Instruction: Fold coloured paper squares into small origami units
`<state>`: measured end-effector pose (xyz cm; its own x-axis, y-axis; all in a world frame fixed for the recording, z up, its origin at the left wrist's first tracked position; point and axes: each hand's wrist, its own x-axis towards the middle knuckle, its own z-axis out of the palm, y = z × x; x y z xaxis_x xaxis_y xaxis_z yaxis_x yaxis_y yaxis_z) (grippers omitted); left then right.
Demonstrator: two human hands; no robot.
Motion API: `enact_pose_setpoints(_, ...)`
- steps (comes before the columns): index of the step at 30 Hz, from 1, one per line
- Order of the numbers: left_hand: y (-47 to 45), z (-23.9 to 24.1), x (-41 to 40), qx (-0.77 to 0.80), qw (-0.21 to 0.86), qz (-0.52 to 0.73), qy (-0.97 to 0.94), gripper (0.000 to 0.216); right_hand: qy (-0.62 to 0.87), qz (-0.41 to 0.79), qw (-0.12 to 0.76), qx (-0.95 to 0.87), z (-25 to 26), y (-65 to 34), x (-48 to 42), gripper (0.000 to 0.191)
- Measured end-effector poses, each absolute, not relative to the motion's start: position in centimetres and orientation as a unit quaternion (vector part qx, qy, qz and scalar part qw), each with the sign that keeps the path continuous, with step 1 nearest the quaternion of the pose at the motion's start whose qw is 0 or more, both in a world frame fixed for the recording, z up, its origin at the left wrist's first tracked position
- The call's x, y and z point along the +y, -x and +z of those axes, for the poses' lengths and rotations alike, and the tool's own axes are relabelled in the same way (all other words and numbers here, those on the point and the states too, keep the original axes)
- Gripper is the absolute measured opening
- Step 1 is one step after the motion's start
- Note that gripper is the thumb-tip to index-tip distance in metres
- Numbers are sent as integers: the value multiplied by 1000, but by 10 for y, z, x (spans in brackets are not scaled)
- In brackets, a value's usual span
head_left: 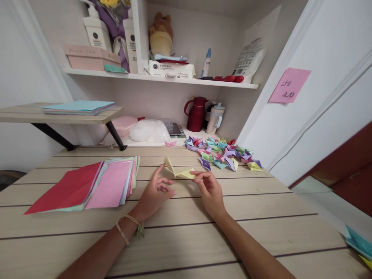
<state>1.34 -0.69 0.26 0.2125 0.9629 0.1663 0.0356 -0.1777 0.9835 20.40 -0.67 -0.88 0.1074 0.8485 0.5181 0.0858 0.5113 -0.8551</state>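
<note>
Pale yellow folded paper [181,173], bent into a V with two raised ends, is held just above the table in front of me. My right hand [211,192] pinches its right end between thumb and fingers. At the left end, the index fingertip of my left hand [157,190] touches the paper's raised flap; the thumb is stretched out apart from it and the other fingers are loosely curled. Beyond my right hand lies a cluster of small folded paper boats [221,151] in purple, blue, pink, green and yellow. One pink boat [170,143] sits apart, further left.
Fanned stacks of coloured paper, red [71,186] and pink [110,184] on top, lie at left. A raised wooden shelf [17,112] bears blue sheets [78,106]. At the back stand a red jug [197,114], a cup [215,118] and a white plastic bag [149,131].
</note>
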Motion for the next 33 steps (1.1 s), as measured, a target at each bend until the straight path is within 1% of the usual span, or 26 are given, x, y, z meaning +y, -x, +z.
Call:
enact_pose_setpoints(4,-14,-3,-5,414,489,478,-601,85,374,279,620,-631,-6,-202,-11,6)
enact_pose_setpoints(6,-14,-4,-5,413,485,491,-594,85,366,249,606,-661,-4,-201,-14,6)
enact_pose_setpoints(11,-16,2,-7,409,460,486,-621,64,334,163,541,-754,2,-197,-20,3)
enact_pose_setpoints(16,-15,5,-7,399,451,478,-640,54,314,154,518,-781,1,-193,-23,3)
enact_pose_setpoints(19,-14,2,-5,402,440,483,-641,54,316,179,517,-775,0,-192,-23,11)
enact_pose_setpoints(23,-15,-2,-3,388,477,496,-613,53,347,200,518,-756,-2,-192,-19,30)
enact_pose_setpoints(26,-16,3,-4,378,504,518,-578,63,370,198,521,-743,-5,-196,-14,27)
enact_pose_setpoints(28,-16,9,-7,391,500,530,-563,79,375,197,521,-741,-6,-202,-10,26)
enact_pose_setpoints(31,-17,13,-11,407,498,529,-553,101,375,188,517,-746,-4,-213,-7,30)
enact_pose_setpoints(33,-16,11,-12,393,504,527,-560,107,377,182,519,-745,-1,-220,-5,27)
